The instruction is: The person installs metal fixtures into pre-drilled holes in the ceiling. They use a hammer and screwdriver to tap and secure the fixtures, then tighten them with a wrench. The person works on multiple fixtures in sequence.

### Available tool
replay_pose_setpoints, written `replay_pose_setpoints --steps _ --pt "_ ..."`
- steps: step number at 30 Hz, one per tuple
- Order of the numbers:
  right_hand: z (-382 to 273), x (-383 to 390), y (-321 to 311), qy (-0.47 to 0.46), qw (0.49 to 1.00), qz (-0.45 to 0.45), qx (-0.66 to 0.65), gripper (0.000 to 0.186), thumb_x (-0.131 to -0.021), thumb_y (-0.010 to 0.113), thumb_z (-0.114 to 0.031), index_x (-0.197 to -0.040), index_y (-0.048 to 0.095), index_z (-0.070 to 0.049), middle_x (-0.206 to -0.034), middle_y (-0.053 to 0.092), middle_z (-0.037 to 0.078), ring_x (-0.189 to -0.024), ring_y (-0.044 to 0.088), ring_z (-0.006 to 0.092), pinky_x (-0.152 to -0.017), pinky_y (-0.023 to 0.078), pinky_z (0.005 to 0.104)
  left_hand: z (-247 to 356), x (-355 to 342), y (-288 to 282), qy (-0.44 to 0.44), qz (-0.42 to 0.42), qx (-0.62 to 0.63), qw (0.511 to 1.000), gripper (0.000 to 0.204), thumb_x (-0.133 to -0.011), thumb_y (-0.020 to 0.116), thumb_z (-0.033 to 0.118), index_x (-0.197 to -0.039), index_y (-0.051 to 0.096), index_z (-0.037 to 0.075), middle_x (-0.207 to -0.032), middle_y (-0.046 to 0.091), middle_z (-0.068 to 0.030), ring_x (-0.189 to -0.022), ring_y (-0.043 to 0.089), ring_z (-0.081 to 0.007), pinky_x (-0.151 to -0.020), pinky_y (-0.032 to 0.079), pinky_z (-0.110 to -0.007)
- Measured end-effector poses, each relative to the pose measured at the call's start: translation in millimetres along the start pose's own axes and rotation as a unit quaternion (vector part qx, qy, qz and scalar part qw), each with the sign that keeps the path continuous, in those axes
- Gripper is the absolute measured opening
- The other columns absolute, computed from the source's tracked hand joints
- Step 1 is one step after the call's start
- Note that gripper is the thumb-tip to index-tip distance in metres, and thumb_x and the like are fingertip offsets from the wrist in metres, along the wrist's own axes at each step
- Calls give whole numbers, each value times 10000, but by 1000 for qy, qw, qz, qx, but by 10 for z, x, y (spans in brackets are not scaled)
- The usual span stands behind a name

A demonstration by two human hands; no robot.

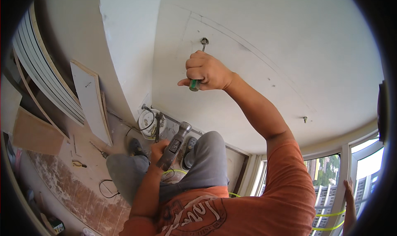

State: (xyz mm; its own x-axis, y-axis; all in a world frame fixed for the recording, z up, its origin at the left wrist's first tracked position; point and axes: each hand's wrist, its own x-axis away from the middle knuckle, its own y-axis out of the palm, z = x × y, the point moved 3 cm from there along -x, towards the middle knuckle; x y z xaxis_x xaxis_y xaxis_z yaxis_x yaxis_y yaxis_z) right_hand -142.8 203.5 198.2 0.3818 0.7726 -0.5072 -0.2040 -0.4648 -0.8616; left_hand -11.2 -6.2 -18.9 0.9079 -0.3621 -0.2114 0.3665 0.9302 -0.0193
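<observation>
My right hand (202, 70) is closed round the green handle of a screwdriver (194, 85). The metal shaft runs up from my fist, and its tip meets a small round hole (204, 40) in the white wall (248, 66). Lower down, in front of my knees, my left hand (158, 150) is wrapped round a hammer (175, 145) with a worn metal head. A dark bar (158, 126) sticks out beyond that hand; I cannot tell whether it is the hammer's handle. Pencil lines and small marks are on the wall around the hole.
A white round bucket (147, 120) stands by the wall corner. White boards (89, 99) and long strips (45, 66) lean at left. Pliers (78, 164), a long drill bit (97, 148) and a cable lie on the floor. A bolt (305, 119) juts from the wall. Another person's hand (348, 190) is by the window.
</observation>
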Motion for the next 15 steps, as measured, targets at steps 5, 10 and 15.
replay_pose_setpoints --steps 5,10,15 --pt "1 11 23 -24 998 53 5 434 -740 809 -98 -592 402 -114 -643 448 14 -595 456 224 -591 376 346 -19 1 146 8 27 4 1000 155 -726 769 101 -732 628 38 -640 576 7 -579 517 -70 -514 389 -244" --pt "53 -9 -15 -57 997 53 -9 367 -721 750 -24 -593 416 -104 -630 437 18 -583 468 232 -568 388 354 85 -54 253 22 46 -2 999 192 -733 789 150 -746 633 38 -629 558 -5 -583 481 -75 -522 377 -261" --pt "130 53 -82 -88 995 -28 -34 314 -702 738 -58 -604 442 -99 -624 449 22 -572 485 243 -552 400 365 194 -156 322 42 27 -61 997 228 -758 785 184 -743 619 29 -609 544 -56 -566 495 -108 -517 398 -289"
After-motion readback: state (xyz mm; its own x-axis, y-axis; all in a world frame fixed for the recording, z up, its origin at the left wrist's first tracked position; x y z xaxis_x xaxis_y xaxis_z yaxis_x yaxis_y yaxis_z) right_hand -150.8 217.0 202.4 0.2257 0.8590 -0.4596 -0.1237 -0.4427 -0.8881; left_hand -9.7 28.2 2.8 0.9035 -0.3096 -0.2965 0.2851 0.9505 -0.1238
